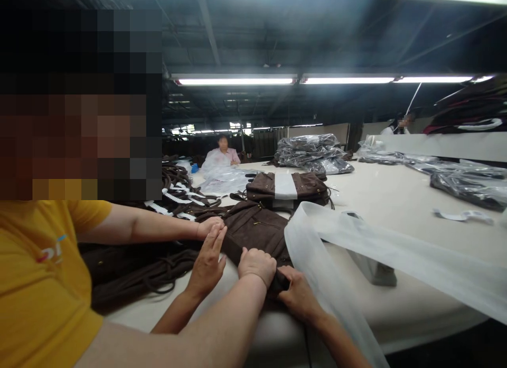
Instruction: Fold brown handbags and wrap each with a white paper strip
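Observation:
A dark brown bag with a small zip lies on the table in front of me. My left hand is at the bag's left edge, fingers stretched out, beside a co-worker's hand. On the near right corner, my right hand has its fingers closed around the dark edge of the bag. A co-worker in a yellow shirt reaches in from the left, with one hand on the bag's near edge, between my two hands. The co-worker's other hand is at the bag's upper left; my fingers partly cover it.
White wrapping strips curve over the table's right side, above a grey block. Behind the bag lies a banded bag stack. Plastic-wrapped bags stand farther back. Brown bags with cords lie left. A person sits across.

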Demonstrator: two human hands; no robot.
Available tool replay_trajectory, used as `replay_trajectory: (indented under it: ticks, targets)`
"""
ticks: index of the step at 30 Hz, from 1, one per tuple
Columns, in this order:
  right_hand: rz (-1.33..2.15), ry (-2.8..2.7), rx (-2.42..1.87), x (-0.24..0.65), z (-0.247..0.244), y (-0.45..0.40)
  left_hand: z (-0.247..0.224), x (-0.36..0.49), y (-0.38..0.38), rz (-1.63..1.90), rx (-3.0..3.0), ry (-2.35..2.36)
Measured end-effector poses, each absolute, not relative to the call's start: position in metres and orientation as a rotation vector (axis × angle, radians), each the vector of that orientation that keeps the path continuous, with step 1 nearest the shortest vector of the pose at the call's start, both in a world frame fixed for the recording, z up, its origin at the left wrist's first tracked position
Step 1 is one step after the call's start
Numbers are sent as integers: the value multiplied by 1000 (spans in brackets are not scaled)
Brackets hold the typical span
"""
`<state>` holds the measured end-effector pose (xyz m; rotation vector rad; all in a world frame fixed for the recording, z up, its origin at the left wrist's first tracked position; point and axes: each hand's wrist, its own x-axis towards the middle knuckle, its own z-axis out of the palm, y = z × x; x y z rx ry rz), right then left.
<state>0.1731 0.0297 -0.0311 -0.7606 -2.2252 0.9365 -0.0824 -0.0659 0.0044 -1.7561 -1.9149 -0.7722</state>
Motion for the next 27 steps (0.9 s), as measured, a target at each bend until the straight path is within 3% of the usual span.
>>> replay_trajectory:
  ticks: [8,14,20,27]
  targets:
    - [624,-2409,-529,167,-44,9,-12,-93,-65,-669,-1889,-2026]
    - [391,-2493,-383,163,-44,-11,-37,-112,-79,-386,-2137,-2187]
    - [284,-2511,-418,169,-43,-26,-55,-120,-85,-360,-2189,-2252]
    - [-112,-2336,-438,163,-67,-34,-49,-97,-93,-131,-2231,-1968]
